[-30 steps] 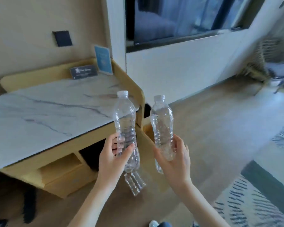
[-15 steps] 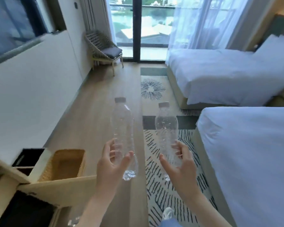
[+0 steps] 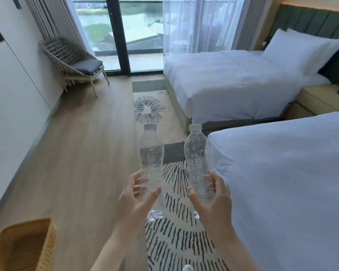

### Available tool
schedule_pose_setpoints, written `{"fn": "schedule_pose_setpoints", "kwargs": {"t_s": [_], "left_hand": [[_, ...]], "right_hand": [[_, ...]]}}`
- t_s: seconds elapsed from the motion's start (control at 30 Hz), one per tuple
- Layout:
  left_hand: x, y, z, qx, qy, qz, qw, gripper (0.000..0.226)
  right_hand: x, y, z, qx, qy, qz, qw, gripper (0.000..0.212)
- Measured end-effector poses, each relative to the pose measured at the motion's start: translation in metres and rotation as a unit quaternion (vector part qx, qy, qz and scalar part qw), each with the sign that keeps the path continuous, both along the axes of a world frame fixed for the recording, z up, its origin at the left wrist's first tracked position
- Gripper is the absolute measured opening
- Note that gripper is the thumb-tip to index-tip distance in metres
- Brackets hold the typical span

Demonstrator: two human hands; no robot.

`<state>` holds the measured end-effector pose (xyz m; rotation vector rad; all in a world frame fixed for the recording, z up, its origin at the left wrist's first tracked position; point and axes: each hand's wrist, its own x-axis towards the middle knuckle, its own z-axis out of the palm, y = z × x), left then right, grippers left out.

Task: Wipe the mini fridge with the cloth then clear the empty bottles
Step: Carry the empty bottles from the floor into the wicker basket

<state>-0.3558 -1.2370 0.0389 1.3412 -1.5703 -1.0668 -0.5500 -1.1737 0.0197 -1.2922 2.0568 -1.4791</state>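
I hold two clear empty plastic bottles with white caps upright in front of me. My left hand (image 3: 135,200) grips the lower part of the left bottle (image 3: 150,153). My right hand (image 3: 211,200) grips the lower part of the right bottle (image 3: 196,155). The bottles stand side by side, a little apart, above a patterned rug (image 3: 176,241). The mini fridge and the cloth are out of view.
A woven wicker basket (image 3: 25,245) sits at the bottom left. Two white beds (image 3: 282,182) fill the right side. A wooden floor (image 3: 82,163) runs ahead to a rattan chair (image 3: 74,63) and glass balcony doors (image 3: 123,34). A white wall (image 3: 12,94) lies on the left.
My view has swung right, away from the marble-topped cabinet and into the room. Both hands keep the bottles upright in the same grip.
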Motion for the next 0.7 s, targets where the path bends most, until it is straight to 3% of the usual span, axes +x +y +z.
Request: {"fn": "schedule_pose_setpoints", "kwargs": {"t_s": [0.27, 0.53, 0.7], "left_hand": [[-0.073, -0.113, 0.010, 0.019, 0.001, 0.056, 0.998, 0.059], [-0.066, -0.246, -0.016, 0.023, -0.010, 0.141, 0.990, 0.054], [-0.043, -0.361, -0.020, 0.022, 0.031, 0.201, 0.979, 0.064]], "right_hand": [[-0.081, -0.142, 0.015, -0.005, -0.011, 0.078, 0.997, 0.054], [-0.075, -0.305, -0.002, -0.004, 0.006, 0.162, 0.987, 0.056], [-0.052, -0.441, 0.002, -0.011, 0.012, 0.216, 0.976, 0.061]]}}
